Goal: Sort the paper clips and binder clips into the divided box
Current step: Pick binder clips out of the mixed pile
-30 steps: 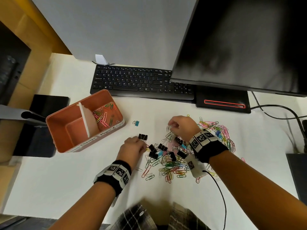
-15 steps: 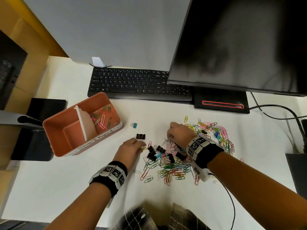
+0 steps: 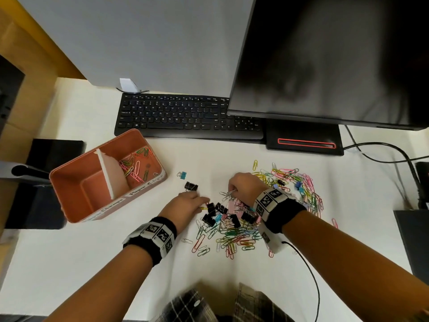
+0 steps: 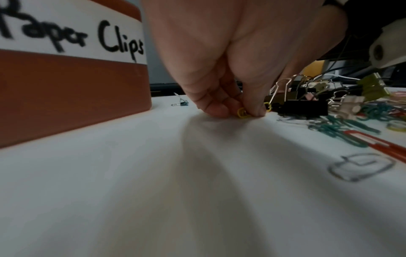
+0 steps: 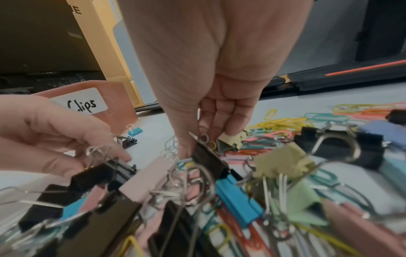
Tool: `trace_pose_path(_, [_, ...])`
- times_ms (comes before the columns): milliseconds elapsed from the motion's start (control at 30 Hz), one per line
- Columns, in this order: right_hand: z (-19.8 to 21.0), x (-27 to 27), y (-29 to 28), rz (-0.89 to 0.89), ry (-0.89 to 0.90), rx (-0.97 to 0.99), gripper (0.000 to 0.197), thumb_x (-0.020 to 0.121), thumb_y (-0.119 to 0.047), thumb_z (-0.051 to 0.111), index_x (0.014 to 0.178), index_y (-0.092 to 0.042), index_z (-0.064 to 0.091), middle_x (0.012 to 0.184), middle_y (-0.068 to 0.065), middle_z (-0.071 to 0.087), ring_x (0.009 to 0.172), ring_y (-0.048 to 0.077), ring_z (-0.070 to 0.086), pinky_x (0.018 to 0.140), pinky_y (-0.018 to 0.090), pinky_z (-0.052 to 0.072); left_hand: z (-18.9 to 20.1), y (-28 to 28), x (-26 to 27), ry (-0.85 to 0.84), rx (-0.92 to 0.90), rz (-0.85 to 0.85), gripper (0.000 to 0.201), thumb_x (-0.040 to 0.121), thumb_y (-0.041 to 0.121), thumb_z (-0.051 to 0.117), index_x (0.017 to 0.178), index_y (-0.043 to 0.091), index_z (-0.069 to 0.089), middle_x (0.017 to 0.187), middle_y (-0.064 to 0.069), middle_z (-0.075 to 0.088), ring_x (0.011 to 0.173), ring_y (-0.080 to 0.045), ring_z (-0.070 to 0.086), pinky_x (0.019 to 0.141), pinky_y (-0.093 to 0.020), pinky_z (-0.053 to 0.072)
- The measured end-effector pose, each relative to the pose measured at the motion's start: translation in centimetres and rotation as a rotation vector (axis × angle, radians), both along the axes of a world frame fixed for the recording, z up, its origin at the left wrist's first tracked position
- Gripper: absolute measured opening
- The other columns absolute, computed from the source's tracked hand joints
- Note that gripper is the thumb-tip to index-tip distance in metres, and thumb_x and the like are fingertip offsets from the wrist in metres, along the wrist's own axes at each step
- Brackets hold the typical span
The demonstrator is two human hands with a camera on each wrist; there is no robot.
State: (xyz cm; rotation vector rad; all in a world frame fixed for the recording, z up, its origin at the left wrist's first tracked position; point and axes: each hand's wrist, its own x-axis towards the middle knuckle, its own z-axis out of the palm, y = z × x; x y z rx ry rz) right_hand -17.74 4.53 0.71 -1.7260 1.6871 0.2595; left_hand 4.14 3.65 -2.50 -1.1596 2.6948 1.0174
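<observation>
White desk, black keyboard (image 3: 185,117) at twelve o'clock. I see my left hand (image 3: 185,206) pinching a small yellow wire paper clip (image 4: 242,113) flat against the desk (image 3: 69,263), beside the orange divided box (image 3: 69,196) at nine o'clock. My right hand (image 3: 245,187) grasps a black metal binder clip (image 5: 208,160) over the mixed pile (image 3: 234,228). I judge paper clips light, slippery and springy, best nipped at an edge; binder clips stiffer, best taken by the body or wire handles.
</observation>
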Motion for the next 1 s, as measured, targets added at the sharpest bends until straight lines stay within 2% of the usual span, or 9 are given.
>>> trace_pose_path(100, [0.0, -0.2, -0.1, -0.036, -0.030, 0.008, 0.016, 0.091, -0.018, 0.053, 0.099, -0.010, 0.064, 0.105, 0.006, 0.062, 0.095, 0.021, 0.057, 0.081, 0.028, 0.045, 0.1, -0.6, -0.4, -0.041, 0.043, 0.010, 0.021, 0.088, 0.012, 0.056, 0.107, 0.018, 0.061, 0.101, -0.004, 0.058, 0.095, -0.021, 0.056, 0.081, -0.023, 0.044])
trace_pose_path(167, [0.1, -0.3, 0.0, -0.067, -0.060, 0.012, 0.016, 0.091, -0.020, 0.053, 0.098, -0.011, 0.064, 0.104, 0.005, 0.063, 0.094, 0.020, 0.057, 0.078, 0.027, 0.043, 0.0, -0.8, -0.3, -0.055, 0.050, 0.014, 0.014, 0.088, 0.015, 0.055, 0.101, 0.016, 0.061, 0.098, -0.004, 0.057, 0.094, -0.021, 0.055, 0.082, -0.026, 0.046])
trace_pose_path(333, [0.4, -0.5, 0.3, -0.121, -0.110, -0.038, 0.015, 0.092, -0.022, 0.052, 0.100, -0.013, 0.062, 0.102, 0.003, 0.064, 0.085, 0.016, 0.052, 0.073, 0.025, 0.038, 0.4, -0.4, -0.5, -0.046, 0.056, 0.080, 0.010, 0.088, 0.015, 0.055, 0.091, 0.009, 0.062, 0.095, -0.008, 0.057, 0.092, -0.023, 0.051, 0.082, -0.033, 0.045])
trace_pose_path(433, [0.7, -0.9, 0.4, -0.168, -0.141, -0.080, 0.015, 0.092, -0.023, 0.054, 0.101, -0.013, 0.062, 0.101, 0.003, 0.065, 0.087, 0.017, 0.055, 0.074, 0.024, 0.038, 0.5, 0.1, -0.4, -0.016, 0.088, 0.167, 0.008, 0.088, 0.017, 0.056, 0.093, 0.012, 0.059, 0.093, -0.004, 0.058, 0.087, -0.018, 0.052, 0.082, -0.032, 0.046])
trace_pose_path(567, [1.5, -1.5, 0.7, -0.236, -0.174, -0.133, 0.015, 0.093, -0.021, 0.054, 0.101, -0.012, 0.062, 0.100, 0.004, 0.064, 0.082, 0.014, 0.051, 0.075, 0.024, 0.040, 0.7, 0.7, -1.4, 0.083, 0.116, 0.290, 0.021, 0.090, 0.020, 0.055, 0.109, 0.016, 0.058, 0.098, 0.001, 0.059, 0.086, -0.013, 0.056, 0.084, -0.026, 0.047])
trace_pose_path(700, [1.9, -1.9, 0.7, -0.248, -0.173, -0.170, 0.015, 0.092, -0.022, 0.054, 0.101, -0.012, 0.062, 0.102, 0.005, 0.065, 0.084, 0.014, 0.051, 0.076, 0.025, 0.041, 0.7, 0.0, -3.9, 0.081, 0.141, 0.387, 0.017, 0.088, 0.021, 0.058, 0.103, 0.014, 0.062, 0.098, -0.001, 0.058, 0.085, -0.014, 0.058, 0.084, -0.026, 0.048])
trace_pose_path(833, [1.8, -2.3, 0.7, -0.245, -0.125, -0.153, 0.015, 0.091, -0.026, 0.055, 0.100, -0.016, 0.062, 0.101, 0.002, 0.065, 0.085, 0.015, 0.054, 0.075, 0.027, 0.045, 0.8, -0.7, -4.8, -0.048, 0.170, 0.332, 0.009, 0.085, 0.019, 0.063, 0.092, 0.014, 0.064, 0.096, -0.003, 0.060, 0.086, -0.019, 0.059, 0.084, -0.032, 0.049])
trace_pose_path(1000, [1.6, -2.6, 0.9, -0.221, -0.087, -0.146, 0.015, 0.092, -0.029, 0.054, 0.099, -0.018, 0.061, 0.099, 0.000, 0.065, 0.086, 0.016, 0.056, 0.074, 0.029, 0.046, 1.1, -1.1, -4.8, -0.122, 0.095, 0.216, 0.007, 0.087, 0.013, 0.056, 0.090, 0.012, 0.063, 0.096, -0.003, 0.053, 0.087, -0.020, 0.054, 0.079, -0.029, 0.046])
